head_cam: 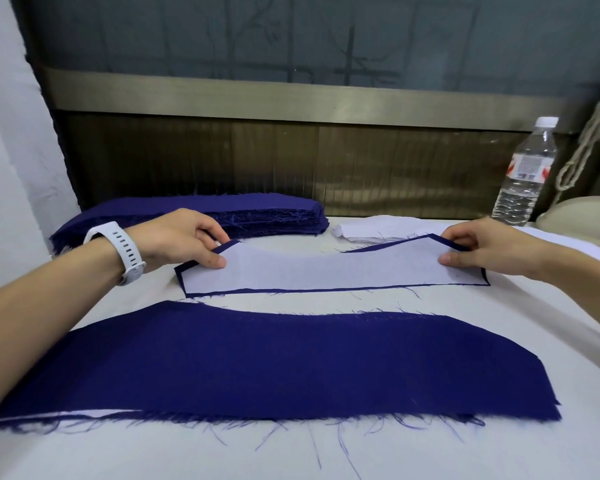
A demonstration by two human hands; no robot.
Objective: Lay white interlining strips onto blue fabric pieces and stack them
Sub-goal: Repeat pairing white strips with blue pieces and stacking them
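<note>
One interlining strip [326, 270] laid on its blue piece [291, 291]; left hand [177, 239] and right hand [485, 245] fingers pinch the ends; far pile [201, 207] remains.

A white-covered counter [499, 455] fills the foreground under soft, even light. At 12 o'clock a dark brown ribbed wall panel [222, 161] rises behind it, capped by a dull brass-coloured rail [257, 98] and a grey-blue pane [153, 36] faintly marked with branches. A white surface [4, 133] stands at 9 o'clock.
</note>
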